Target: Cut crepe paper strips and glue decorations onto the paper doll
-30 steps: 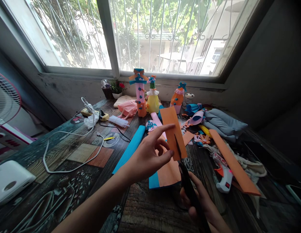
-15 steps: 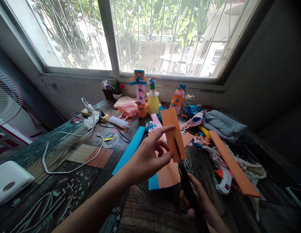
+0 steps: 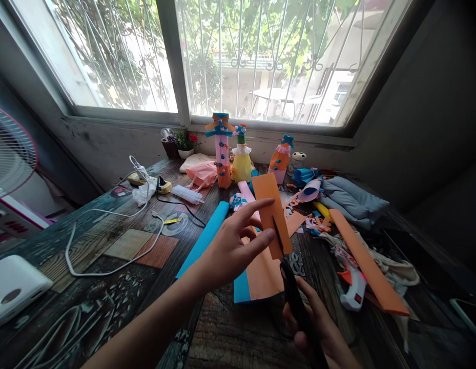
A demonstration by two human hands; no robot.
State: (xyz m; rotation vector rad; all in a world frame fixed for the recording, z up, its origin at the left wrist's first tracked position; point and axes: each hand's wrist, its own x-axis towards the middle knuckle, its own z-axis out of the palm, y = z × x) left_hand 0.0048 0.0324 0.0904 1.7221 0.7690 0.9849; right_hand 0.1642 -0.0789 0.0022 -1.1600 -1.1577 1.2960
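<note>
In the head view, the person's left hand (image 3: 232, 246) holds an orange paper strip (image 3: 271, 210) upright above the counter (image 3: 126, 256), near the middle of the scene. Its fingers (image 3: 256, 207) are pinched on the strip's left edge, thumb in front and forefinger stretched along the paper. The right hand (image 3: 318, 328), low and near at the right, has its fingers closed around the handles of black scissors (image 3: 291, 292). The blades point up and away, and their tips lie in the lower edge of the strip, a dark line running up into the paper.

Beneath the strip, flat on the counter, lies an orange sheet (image 3: 264, 274) over a blue sheet (image 3: 241, 289); a blue paper roll (image 3: 207, 233) lies just to their left. To the right, a white glue gun (image 3: 353, 292) rests beside a long orange strip (image 3: 366, 261), among paper scraps (image 3: 318, 223) and a grey cloth (image 3: 353, 197).

Far across, under the window (image 3: 238, 56), stand three decorated bottles (image 3: 241, 154) dressed in coloured paper, with a small flower pot (image 3: 184, 141) to their left. A white cable (image 3: 107, 241) loops over the left part of the counter, a white box (image 3: 15, 287) sits at the near left, and a fan (image 3: 11, 154) stands at the left edge.
</note>
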